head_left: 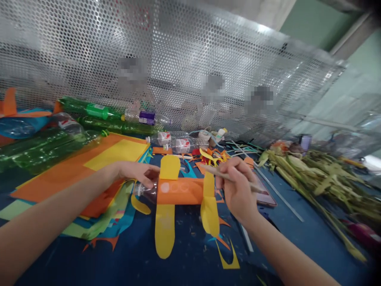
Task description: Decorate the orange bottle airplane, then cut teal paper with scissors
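In front of me on the blue table lies a clear plastic bottle on its side, wrapped in orange paper. Yellow wing-shaped paper pieces stick out above and below it, and pale circles show on the orange wrap. My left hand grips the bottle near its neck, thumb on the front, other fingers partly hidden. At the tail end, my right hand pinches a slim pale pencil-like stick, its tip pointing left above the bottle; blur hides its exact kind.
Coloured paper sheets are stacked at left, with green bottles behind. Paper scraps lie around the wrapped bottle. A phone-like flat object and corn husks are at right. A perforated metal panel stands along the back.
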A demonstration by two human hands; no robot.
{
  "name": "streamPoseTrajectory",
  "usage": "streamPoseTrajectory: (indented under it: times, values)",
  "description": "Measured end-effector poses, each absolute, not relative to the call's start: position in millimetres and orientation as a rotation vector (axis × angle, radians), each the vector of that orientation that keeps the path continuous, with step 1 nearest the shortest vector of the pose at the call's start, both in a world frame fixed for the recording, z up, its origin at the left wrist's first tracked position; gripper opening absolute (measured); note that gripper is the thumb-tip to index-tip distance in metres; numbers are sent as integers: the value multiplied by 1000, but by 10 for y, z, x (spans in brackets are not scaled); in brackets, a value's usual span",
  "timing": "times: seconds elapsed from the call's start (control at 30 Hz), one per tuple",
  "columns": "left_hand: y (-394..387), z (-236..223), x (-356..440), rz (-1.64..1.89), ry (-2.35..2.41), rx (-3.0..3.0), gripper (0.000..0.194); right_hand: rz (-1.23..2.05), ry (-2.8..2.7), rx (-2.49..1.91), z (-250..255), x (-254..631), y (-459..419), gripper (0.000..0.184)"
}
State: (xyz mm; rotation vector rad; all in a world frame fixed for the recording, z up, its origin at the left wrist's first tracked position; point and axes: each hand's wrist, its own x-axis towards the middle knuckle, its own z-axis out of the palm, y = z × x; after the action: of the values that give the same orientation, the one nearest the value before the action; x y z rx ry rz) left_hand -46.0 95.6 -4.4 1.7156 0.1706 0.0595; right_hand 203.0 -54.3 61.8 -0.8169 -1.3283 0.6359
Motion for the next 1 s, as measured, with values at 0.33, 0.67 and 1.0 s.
streamPoseTrajectory:
  times: [0.33,0.67,1.0]
  values:
    - [925,35,-454,-27,183,1560,61,915,-1605,-1004,422,1957,-490,14]
    - [924,-2,-431,-8,190,1539,78,929,-1607,-1065,367,1927,-429,22]
    - [939,-16,-450,-4,223,1559,88,1008,-1609,-1084,311,1934,-406,21]
